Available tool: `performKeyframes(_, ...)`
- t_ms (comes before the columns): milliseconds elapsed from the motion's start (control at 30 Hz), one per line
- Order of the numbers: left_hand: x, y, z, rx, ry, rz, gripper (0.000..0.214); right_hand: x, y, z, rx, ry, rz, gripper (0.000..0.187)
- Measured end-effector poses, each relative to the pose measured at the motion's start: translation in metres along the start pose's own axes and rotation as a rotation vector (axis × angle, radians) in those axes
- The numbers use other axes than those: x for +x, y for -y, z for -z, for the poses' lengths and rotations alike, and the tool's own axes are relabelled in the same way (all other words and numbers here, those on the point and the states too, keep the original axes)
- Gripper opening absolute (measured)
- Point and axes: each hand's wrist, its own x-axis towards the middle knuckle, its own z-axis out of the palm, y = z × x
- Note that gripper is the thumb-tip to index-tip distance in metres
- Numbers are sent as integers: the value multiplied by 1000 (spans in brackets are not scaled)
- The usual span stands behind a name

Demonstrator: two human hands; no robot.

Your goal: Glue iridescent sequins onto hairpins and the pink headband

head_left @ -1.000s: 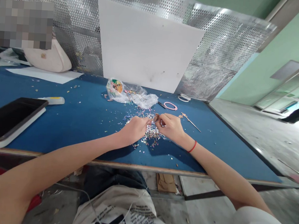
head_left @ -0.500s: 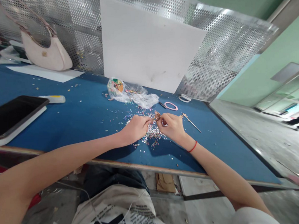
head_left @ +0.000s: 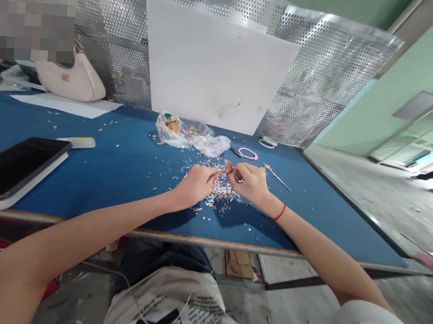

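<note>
Over a scatter of tiny shiny gems [head_left: 222, 194], my two hands meet at a small gold-coloured openwork ornament [head_left: 228, 167]. My left hand [head_left: 196, 185] is closed, thumb and forefinger pinching the ornament's left side. On the other side, my right hand [head_left: 251, 183] grips it between thumb and curled fingers. The fingertips partly cover the ornament, so its full shape cannot be made out. A thin metal hair stick [head_left: 278, 178] with a decorated end lies to the right of my right hand.
Beyond my hands are a clear plastic bag [head_left: 203, 140] and a pink oval ring [head_left: 248, 153]. On the blue tabletop [head_left: 120, 175] at left lie a phone [head_left: 21, 165] and a glue bottle [head_left: 81, 143]. A white handbag [head_left: 73, 77] stands behind, and a white board [head_left: 219, 59] leans at the back.
Both hands stay nearly in place, still gripping the ornament; the right fingers have shifted slightly. A blurred patch now covers the upper left. At far right, a distant person's legs have moved.
</note>
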Motion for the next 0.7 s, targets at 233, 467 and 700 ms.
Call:
performKeyframes(233, 1, 4, 1, 5, -6, -5, 31, 4, -1, 3, 73, -34, -43, 22)
performKeyframes(467, 2, 6, 3, -89, -6, 62, 29, 8, 0, 8, 248, -4, -278, 10)
performKeyframes(700, 3, 6, 5, -127, -48, 53, 28, 10, -15, 10, 482, 6, -556, 20)
